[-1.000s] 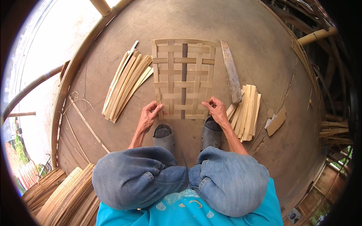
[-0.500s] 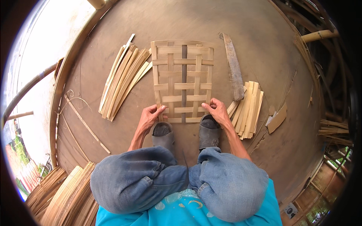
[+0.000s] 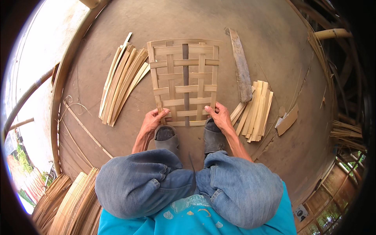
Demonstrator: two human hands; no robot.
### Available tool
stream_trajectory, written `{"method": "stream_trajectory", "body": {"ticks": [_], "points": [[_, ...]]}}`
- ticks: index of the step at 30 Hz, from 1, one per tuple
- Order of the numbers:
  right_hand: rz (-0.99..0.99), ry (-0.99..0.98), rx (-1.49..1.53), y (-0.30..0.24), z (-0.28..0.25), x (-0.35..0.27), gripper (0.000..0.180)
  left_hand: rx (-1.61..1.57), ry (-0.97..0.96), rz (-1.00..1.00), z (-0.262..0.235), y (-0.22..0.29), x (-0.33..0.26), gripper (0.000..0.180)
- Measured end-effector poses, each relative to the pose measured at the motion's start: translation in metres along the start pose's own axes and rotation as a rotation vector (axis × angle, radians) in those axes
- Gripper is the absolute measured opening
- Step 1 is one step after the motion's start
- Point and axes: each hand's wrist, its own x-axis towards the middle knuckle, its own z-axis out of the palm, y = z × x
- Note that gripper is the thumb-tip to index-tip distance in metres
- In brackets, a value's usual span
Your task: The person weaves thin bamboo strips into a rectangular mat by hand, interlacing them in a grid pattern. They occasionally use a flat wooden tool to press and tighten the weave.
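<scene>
"Nearest first: what's by the feet?"

"Taking the panel's middle as the clock's centre, two grey shoes (image 3: 166, 139) at about seven and five, just beside its near edge. A toe nudging that edge could knock the weave crooked."

"And the hands?"

"The left hand (image 3: 152, 120) pinches the near corner at seven, thumb on top; the right hand (image 3: 220, 116) grips the one at five likewise."

"So the woven panel (image 3: 190, 89) lies between them, ahead of the knees?"

"Yes, though I can't tell whether its far edge touches the floor. The gaps are wide, so uneven pulling could slide strips along the dark middle strip (image 3: 185, 76). The far corners have no hand on them, so those could loosen first."

"Anything further out to catch on?"

"The left strip pile (image 3: 123, 84) at nine: one strip's tip meets the panel's side in view, so a swing that way might snag. The long flat bar (image 3: 241, 66) sits between two and three, its near end at the right strip pile (image 3: 256, 113), towards four. A careless elbow could scatter that pile."
</scene>
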Motion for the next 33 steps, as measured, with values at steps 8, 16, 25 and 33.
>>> {"method": "stream_trajectory", "body": {"ticks": [8,16,25,33], "points": [[0.015,-0.054,0.046,-0.001,-0.003,0.002,0.041,0.013,0.015,-0.031,-0.001,0.0,0.0,0.042],[0.058,-0.081,0.053,-0.007,-0.004,0.002,0.042,0.001,0.004,-0.03,-0.005,-0.004,0.002,0.039],[0.04,-0.078,0.042,0.0,-0.006,0.006,0.043,0.067,-0.023,0.002,-0.003,0.0,-0.001,0.047],[-0.004,-0.047,-0.014,-0.007,-0.005,-0.001,0.041,0.121,-0.01,0.03,-0.004,-0.002,0.003,0.049]]}}
